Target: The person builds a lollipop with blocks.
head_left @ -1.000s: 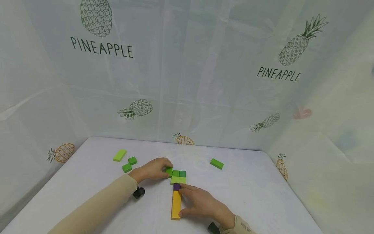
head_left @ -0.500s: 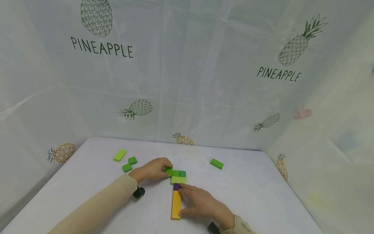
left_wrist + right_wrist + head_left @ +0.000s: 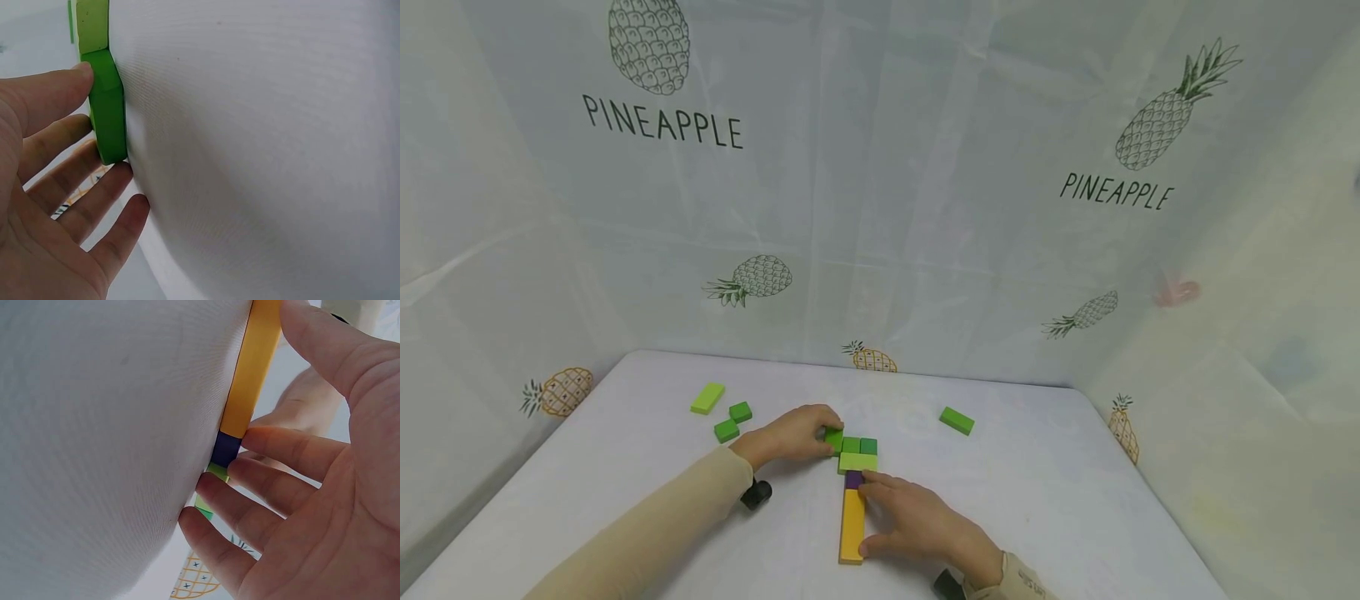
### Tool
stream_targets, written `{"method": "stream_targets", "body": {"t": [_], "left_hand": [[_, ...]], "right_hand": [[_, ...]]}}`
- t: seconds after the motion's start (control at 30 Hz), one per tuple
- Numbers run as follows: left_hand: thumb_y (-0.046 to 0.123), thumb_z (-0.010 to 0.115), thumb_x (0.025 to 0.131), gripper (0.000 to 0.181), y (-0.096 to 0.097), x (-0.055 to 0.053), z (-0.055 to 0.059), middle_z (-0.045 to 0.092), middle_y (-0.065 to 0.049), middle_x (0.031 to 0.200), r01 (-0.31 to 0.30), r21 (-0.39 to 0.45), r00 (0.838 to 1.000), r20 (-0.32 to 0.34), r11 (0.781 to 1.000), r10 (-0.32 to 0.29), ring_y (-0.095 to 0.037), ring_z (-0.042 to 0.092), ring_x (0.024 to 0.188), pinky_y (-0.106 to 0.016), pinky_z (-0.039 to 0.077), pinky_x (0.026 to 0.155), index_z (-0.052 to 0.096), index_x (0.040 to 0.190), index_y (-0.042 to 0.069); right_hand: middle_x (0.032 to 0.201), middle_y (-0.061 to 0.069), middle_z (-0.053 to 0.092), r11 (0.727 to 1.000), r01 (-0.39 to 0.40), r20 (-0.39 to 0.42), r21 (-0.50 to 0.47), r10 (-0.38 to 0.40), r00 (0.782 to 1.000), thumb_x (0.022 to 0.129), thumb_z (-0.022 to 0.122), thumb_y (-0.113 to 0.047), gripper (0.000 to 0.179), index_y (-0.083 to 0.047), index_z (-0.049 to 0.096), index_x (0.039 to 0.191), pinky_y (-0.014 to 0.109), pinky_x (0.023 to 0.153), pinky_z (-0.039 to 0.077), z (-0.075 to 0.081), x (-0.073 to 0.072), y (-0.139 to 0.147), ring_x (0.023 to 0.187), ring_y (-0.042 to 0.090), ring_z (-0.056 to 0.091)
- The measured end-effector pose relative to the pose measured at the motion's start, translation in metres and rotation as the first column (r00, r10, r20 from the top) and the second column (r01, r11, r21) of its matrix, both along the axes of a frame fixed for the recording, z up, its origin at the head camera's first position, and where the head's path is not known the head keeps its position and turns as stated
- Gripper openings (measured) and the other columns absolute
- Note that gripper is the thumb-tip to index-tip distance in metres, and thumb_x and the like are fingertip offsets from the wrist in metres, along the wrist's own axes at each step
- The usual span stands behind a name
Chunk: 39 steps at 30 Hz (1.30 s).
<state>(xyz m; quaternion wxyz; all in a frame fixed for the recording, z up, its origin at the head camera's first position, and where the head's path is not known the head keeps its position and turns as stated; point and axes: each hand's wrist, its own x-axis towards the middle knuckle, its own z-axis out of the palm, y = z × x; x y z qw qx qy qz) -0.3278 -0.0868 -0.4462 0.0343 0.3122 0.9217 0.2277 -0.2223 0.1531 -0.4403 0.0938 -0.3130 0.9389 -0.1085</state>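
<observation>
My left hand (image 3: pixel 793 433) pinches a green block (image 3: pixel 834 439) between thumb and fingers. In the left wrist view, that block (image 3: pixel 111 119) meets a lighter green one. Right of it sit a small green block (image 3: pixel 851 445) and a darker green block (image 3: pixel 868 447), above a lime block (image 3: pixel 857 462). Below these, a purple block (image 3: pixel 853 480) and a long yellow-orange block (image 3: pixel 852 529) form a column. My right hand (image 3: pixel 917 521) rests along the column's right side, fingers extended. Its thumb touches the lower end of the yellow-orange block, and fingertips (image 3: pixel 247 436) touch near the purple block.
A lime block (image 3: pixel 707 398) and two small green blocks, one (image 3: pixel 741 412) just behind the other (image 3: pixel 726 430), lie at the back left. Another green block (image 3: pixel 957 420) lies at the back right. A pineapple-print curtain (image 3: pixel 910 208) encloses the white table (image 3: pixel 1037 483).
</observation>
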Motion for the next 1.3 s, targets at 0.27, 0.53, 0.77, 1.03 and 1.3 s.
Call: {"method": "stream_targets", "body": {"t": [0.27,0.53,0.77,1.03,1.3], "left_hand": [[0.021,0.073,0.084,0.038,0.000,0.000,0.000,0.060,-0.003,0.122,-0.004,0.002,1.000,0.006,1.000,0.004,-0.023,0.053,0.118,-0.040,0.040,0.103,0.065,0.120,0.009],[0.019,0.073,0.085,0.039,-0.001,0.001,0.002,0.060,-0.005,0.122,0.003,0.011,1.000,0.015,1.000,-0.003,-0.025,0.053,0.118,-0.042,0.040,0.103,0.065,0.121,0.007],[0.019,0.073,0.084,0.039,-0.001,0.002,0.002,0.060,-0.006,0.121,0.014,0.016,1.000,0.005,1.000,-0.014,-0.025,0.053,0.117,-0.042,0.040,0.103,0.065,0.120,0.006],[0.018,0.073,0.084,0.039,-0.001,0.001,0.000,0.060,-0.006,0.122,0.012,0.041,1.000,0.013,0.999,-0.012,-0.026,0.053,0.118,-0.042,0.040,0.103,0.065,0.120,0.006],[0.021,0.072,0.085,0.040,-0.001,0.000,-0.004,0.060,-0.004,0.123,-0.001,0.017,1.000,0.012,1.000,0.000,-0.024,0.053,0.118,-0.041,0.040,0.103,0.064,0.122,0.008]], "right_hand": [[0.147,-0.001,0.041,1.000,-0.025,-0.021,-0.012,0.025,0.999,0.075,0.062,-0.069,0.078,-0.020,0.053,0.135,0.038,0.105,0.039,-0.002,-0.002,0.002,0.132,0.018,0.042],[0.148,-0.003,0.040,0.999,-0.033,-0.011,-0.032,0.032,0.999,0.074,0.059,-0.072,0.079,-0.023,0.051,0.136,0.038,0.105,0.039,0.000,-0.002,0.003,0.132,0.017,0.042],[0.145,-0.002,0.044,0.996,0.001,-0.037,-0.086,-0.004,0.999,0.080,0.062,-0.064,0.073,-0.020,0.051,0.137,0.042,0.104,0.040,0.009,-0.010,0.016,0.130,0.019,0.044],[0.141,-0.001,0.048,0.969,0.117,-0.101,-0.217,-0.141,0.985,0.086,0.065,-0.050,0.059,-0.016,0.054,0.134,0.049,0.104,0.038,0.025,-0.038,0.053,0.130,0.024,0.044],[0.133,0.007,0.055,0.934,0.203,-0.143,-0.292,-0.253,0.957,0.085,0.069,-0.043,0.058,-0.008,0.057,0.130,0.049,0.102,0.040,0.024,-0.081,0.097,0.124,0.029,0.049]]}}
